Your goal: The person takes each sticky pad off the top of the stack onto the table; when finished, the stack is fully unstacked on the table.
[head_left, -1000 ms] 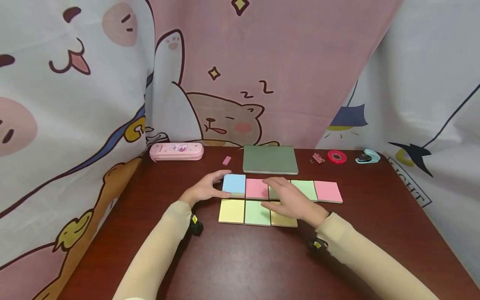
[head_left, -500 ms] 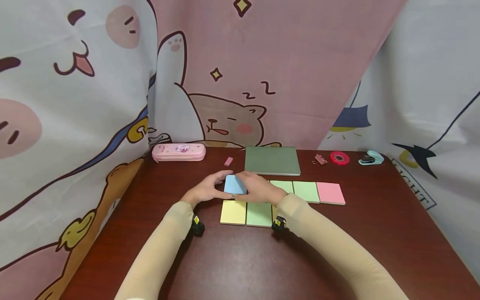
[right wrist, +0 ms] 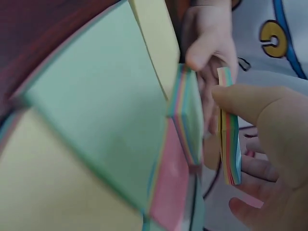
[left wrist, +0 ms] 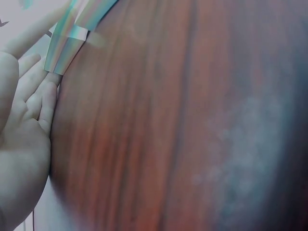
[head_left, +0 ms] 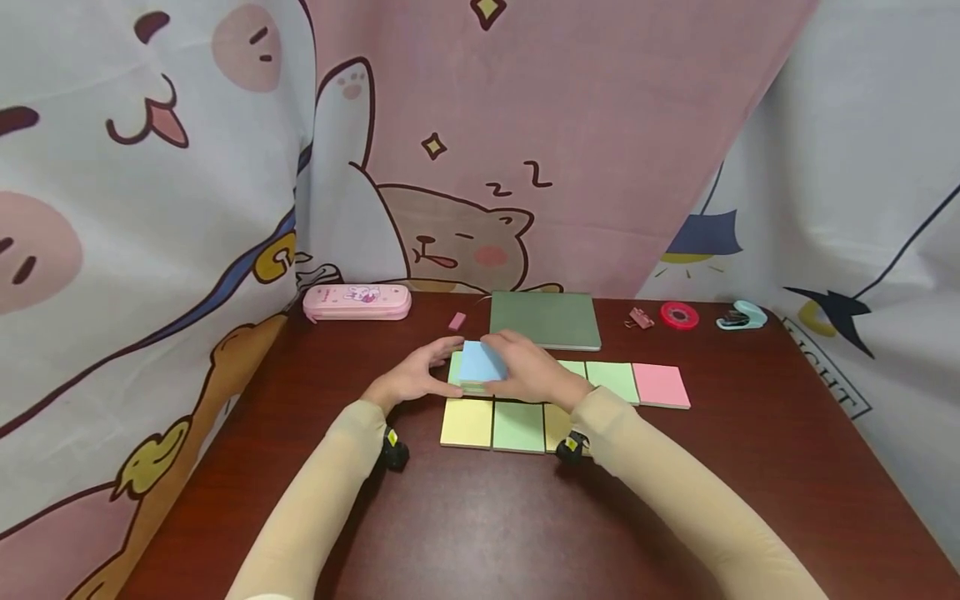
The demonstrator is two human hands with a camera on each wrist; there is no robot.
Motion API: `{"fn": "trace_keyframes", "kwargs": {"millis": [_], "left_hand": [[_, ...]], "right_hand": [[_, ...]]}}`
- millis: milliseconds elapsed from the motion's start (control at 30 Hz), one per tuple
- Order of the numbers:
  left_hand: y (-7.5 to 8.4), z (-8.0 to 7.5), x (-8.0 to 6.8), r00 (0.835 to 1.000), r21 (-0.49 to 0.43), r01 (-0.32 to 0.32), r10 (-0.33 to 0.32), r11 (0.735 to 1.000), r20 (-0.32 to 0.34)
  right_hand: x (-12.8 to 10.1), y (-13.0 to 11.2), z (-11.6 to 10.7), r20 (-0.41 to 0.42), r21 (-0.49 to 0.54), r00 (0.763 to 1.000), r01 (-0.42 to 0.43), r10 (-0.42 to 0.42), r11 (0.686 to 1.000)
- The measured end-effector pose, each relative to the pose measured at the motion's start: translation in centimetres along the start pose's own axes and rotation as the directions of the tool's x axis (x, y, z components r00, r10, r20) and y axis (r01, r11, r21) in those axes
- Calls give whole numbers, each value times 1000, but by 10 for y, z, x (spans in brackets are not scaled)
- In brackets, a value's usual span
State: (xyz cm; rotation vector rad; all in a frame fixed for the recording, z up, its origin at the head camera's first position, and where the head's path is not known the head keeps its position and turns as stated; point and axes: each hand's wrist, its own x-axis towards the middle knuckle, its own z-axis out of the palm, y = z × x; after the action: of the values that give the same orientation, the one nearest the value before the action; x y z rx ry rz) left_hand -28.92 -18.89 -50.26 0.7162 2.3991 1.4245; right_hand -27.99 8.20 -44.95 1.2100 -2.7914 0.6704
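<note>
We see a dark reddish-brown wooden table (head_left: 465, 533) with a glossy top, lit evenly. Behind and on both sides hang cartoon-print curtains (head_left: 150, 167): a pink middle panel (head_left: 570, 125) with a sleeping bear (head_left: 450, 242), and white side panels with animal faces and a blue lamp drawing (head_left: 701, 233).
</note>
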Motion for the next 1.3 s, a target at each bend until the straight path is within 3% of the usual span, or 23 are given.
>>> {"fn": "trace_keyframes", "kwargs": {"millis": [300, 500, 767, 1000, 1300], "left_hand": [[0, 0, 0, 1000, 39, 7, -7, 999, -3], [2, -1, 1, 1000, 44, 26, -25, 999, -15], [0, 1, 2, 999, 48, 33, -32, 998, -9], [-1, 0, 4, 1000, 56, 15, -16, 998, 6], [-5, 1, 3, 1000, 43, 23, -23, 999, -4]], "right_hand": [[-74, 26, -37, -87, 13, 996, 10, -9, 1000], [-129, 46, -52, -73, -39, 995, -66, 63, 997], [-188, 67, -53, -22, -83, 991, -133, 131, 988], [-211, 74, -49, -34, -113, 996, -91, 87, 989], [-212, 69, -44, -5, -124, 996, -86, 86, 989]]}}
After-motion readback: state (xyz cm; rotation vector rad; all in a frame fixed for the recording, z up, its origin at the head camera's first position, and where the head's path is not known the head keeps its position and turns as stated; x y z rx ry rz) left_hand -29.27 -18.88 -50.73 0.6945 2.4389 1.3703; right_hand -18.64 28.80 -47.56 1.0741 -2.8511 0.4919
